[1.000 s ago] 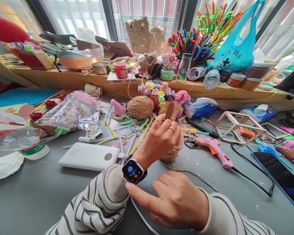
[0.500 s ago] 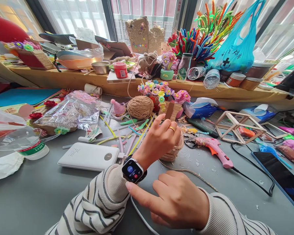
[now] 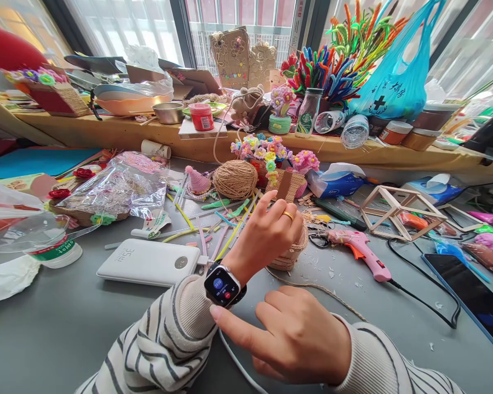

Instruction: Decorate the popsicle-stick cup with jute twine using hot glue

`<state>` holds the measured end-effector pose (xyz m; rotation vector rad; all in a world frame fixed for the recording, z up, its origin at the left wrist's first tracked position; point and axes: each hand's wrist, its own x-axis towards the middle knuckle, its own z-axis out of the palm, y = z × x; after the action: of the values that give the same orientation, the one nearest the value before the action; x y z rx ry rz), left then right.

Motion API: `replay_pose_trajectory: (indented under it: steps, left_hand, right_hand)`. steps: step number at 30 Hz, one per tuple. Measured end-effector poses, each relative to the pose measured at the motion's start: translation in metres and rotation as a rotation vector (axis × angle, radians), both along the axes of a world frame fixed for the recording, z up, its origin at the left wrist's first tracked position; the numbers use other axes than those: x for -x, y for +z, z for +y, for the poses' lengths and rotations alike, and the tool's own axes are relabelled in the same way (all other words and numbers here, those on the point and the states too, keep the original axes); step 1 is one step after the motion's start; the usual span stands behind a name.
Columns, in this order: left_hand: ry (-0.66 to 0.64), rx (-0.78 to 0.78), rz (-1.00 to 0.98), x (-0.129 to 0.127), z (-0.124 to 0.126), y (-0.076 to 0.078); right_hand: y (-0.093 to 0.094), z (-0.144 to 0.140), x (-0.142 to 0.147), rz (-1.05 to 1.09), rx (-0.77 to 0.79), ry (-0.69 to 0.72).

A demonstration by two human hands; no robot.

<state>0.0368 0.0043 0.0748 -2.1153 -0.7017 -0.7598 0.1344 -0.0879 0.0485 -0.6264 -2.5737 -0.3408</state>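
Smartwatch (image 3: 222, 287) is sitting on the left wrist above the grey counter's (image 3: 66, 334) near edge, screen glowing. A wooden shelf (image 3: 107, 131) is running beneath windows. Left hand (image 3: 267, 235), fingers curled, is cupping a twine-wrapped basket (image 3: 290, 257); right hand (image 3: 296, 339), forefinger outstretched, is nearing the watch, gripping nothing.

The left hand (image 3: 267, 232) is raised, fingers loosely curled, wrist bent back. The right hand (image 3: 296, 339) crosses below it, index finger extended toward the left wrist.
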Motion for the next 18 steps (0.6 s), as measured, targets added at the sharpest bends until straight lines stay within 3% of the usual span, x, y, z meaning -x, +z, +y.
replay_pose_trajectory:
  steps: [18]
  left_hand:
    - [-0.008,-0.001,-0.007,-0.0001,0.0003,-0.0002]
  right_hand:
    - [-0.0002,0.0005,0.0011,0.012,-0.005,0.006]
